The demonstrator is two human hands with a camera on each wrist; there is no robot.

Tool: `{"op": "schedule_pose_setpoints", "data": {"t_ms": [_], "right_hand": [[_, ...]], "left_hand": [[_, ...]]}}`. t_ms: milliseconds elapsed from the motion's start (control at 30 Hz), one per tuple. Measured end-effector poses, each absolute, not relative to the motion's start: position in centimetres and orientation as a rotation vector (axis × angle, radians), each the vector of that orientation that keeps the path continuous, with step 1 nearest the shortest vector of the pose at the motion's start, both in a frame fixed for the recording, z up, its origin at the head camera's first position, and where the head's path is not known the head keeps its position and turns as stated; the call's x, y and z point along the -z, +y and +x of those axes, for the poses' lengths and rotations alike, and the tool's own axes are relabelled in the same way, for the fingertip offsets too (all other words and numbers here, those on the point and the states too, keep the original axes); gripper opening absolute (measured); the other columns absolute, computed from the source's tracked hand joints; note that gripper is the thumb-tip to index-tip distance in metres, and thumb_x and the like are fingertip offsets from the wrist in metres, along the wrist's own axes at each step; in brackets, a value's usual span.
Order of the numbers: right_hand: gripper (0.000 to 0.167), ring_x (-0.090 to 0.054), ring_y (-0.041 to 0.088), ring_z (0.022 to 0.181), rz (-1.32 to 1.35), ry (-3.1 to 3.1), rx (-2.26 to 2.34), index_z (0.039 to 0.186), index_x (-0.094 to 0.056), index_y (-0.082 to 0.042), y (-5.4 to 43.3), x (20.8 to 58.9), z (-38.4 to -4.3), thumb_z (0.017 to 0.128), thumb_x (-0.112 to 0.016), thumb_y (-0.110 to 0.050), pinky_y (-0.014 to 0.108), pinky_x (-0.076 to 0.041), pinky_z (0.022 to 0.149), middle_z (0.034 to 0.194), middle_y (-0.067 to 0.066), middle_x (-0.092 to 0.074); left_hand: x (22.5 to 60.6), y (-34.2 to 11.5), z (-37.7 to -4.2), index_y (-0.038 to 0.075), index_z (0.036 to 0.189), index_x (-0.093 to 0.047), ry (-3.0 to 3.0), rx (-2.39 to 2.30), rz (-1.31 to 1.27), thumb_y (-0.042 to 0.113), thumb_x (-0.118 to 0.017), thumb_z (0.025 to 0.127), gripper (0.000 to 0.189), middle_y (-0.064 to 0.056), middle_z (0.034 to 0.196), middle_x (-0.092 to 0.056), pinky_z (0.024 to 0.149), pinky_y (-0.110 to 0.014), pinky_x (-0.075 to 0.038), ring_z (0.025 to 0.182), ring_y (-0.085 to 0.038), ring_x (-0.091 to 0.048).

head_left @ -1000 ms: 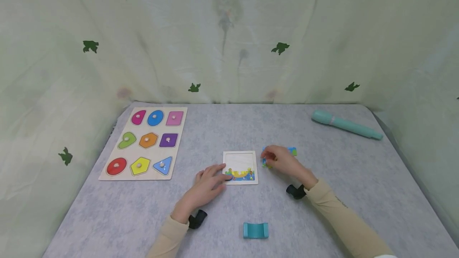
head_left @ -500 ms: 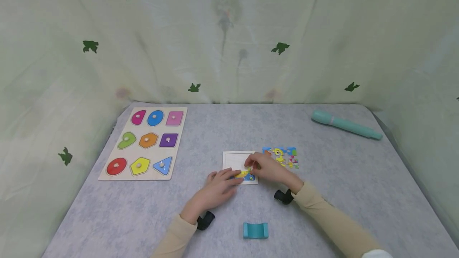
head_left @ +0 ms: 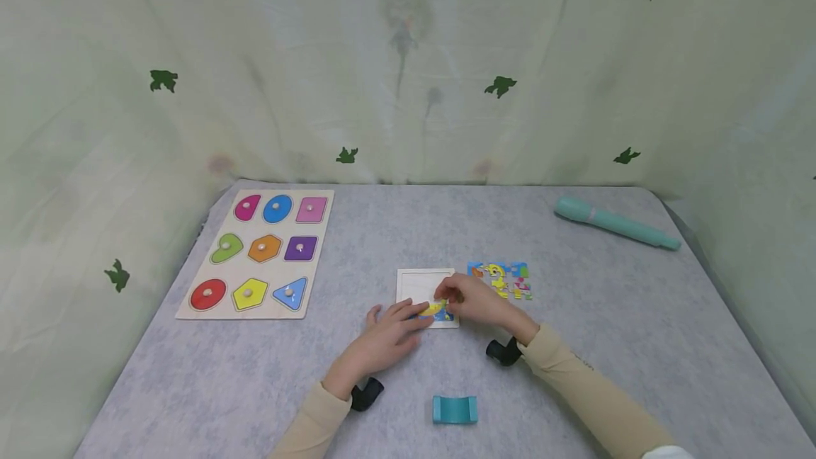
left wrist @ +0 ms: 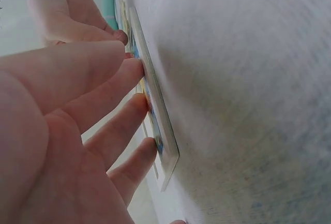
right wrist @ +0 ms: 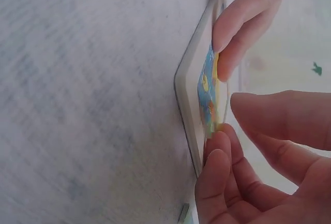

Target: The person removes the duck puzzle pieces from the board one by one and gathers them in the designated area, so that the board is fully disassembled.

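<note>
Together, 2 hands (head_left: 392, 337) (head_left: 479, 299) touch a square frame (head_left: 417, 283).

No text is legible, the right sleeve marking (head_left: 583, 362) being too small.

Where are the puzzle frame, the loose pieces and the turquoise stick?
Puzzle frame (head_left: 417, 285), head view: bare inside area.
Loose pieces (head_left: 499, 282), head view: yellow printed part.
Turquoise stick (head_left: 617, 224), head view: middle of shaft.

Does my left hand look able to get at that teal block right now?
Probably yes: in the head view only bare cloth shows between the left hand and the teal block, though the hand, resting on the puzzle tray, would have to lift off first.
</note>
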State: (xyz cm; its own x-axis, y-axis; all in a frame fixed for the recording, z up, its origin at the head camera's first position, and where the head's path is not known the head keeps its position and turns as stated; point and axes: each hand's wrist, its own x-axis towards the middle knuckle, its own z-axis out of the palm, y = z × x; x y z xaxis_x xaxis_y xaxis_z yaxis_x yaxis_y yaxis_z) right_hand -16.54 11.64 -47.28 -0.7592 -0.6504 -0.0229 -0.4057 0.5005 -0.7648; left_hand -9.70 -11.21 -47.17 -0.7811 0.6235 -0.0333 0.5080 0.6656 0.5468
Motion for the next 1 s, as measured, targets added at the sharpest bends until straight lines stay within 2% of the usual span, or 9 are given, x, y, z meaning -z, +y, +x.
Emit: {"op": "schedule_pose_setpoints", "data": {"t_ms": [333,600,700,767,833,933,1000], "right_hand": [[0.019,-0.052,0.013,0.080,-0.855,2.405,1.205,0.100,-0.069,-0.006,11.8,47.8,-16.5,0.086,-0.061,0.005,0.027,-0.047,0.070,0.095,0.003,-0.056],[0.017,-0.051,0.012,0.076,-0.930,2.402,1.192,0.100,-0.067,-0.006,11.9,47.7,-16.3,0.088,-0.061,0.006,0.026,-0.046,0.069,0.090,0.001,-0.063],[0.018,-0.052,0.012,0.076,-0.899,2.400,1.205,0.100,-0.066,-0.009,12.3,47.6,-16.3,0.089,-0.061,0.004,0.032,-0.047,0.073,0.090,-0.001,-0.062],[0.018,-0.054,0.012,0.076,-0.887,2.412,1.233,0.101,-0.065,-0.010,12.8,47.6,-16.3,0.089,-0.061,0.004,0.041,-0.044,0.087,0.089,0.000,-0.063],[0.018,-0.055,0.012,0.077,-0.870,2.430,1.252,0.101,-0.066,-0.010,13.6,47.4,-16.3,0.089,-0.061,0.003,0.045,-0.044,0.087,0.088,0.000,-0.063],[0.017,-0.054,0.014,0.076,-0.835,2.459,1.268,0.100,-0.066,-0.009,15.2,47.2,-16.4,0.088,-0.061,0.003,0.041,-0.046,0.083,0.089,0.000,-0.062],[0.016,-0.053,0.015,0.078,-0.795,2.470,1.266,0.099,-0.066,-0.009,16.5,47.1,-16.2,0.088,-0.061,0.002,0.033,-0.048,0.068,0.092,0.000,-0.062]], "left_hand": [[47.2,-11.2,-9.7,0.009,0.133,-0.059,2.655,-0.806,0.896,0.016,-0.055,0.098,0.036,-0.007,0.147,-0.041,0.099,-0.071,-0.009,0.138,-0.033,-0.027],[47.4,-11.3,-9.8,0.010,0.132,-0.059,2.657,-0.821,0.894,0.016,-0.055,0.098,0.035,-0.007,0.147,-0.042,0.099,-0.071,-0.010,0.138,-0.033,-0.028],[47.4,-11.3,-9.8,0.010,0.133,-0.059,2.654,-0.822,0.890,0.016,-0.055,0.098,0.036,-0.006,0.147,-0.042,0.099,-0.071,-0.010,0.138,-0.033,-0.027],[47.4,-11.3,-9.9,0.010,0.133,-0.058,2.653,-0.824,0.889,0.016,-0.055,0.098,0.036,-0.006,0.147,-0.042,0.099,-0.071,-0.010,0.138,-0.033,-0.027],[47.4,-11.3,-9.8,0.011,0.134,-0.058,2.655,-0.823,0.889,0.016,-0.055,0.098,0.036,-0.006,0.147,-0.042,0.099,-0.071,-0.010,0.138,-0.033,-0.027],[47.5,-11.3,-9.8,0.011,0.134,-0.058,2.653,-0.830,0.889,0.015,-0.055,0.098,0.037,-0.006,0.147,-0.041,0.099,-0.070,-0.010,0.139,-0.033,-0.027],[47.5,-11.3,-9.8,0.010,0.134,-0.058,2.655,-0.832,0.890,0.015,-0.055,0.098,0.037,-0.006,0.147,-0.041,0.099,-0.070,-0.010,0.139,-0.033,-0.027]]}}
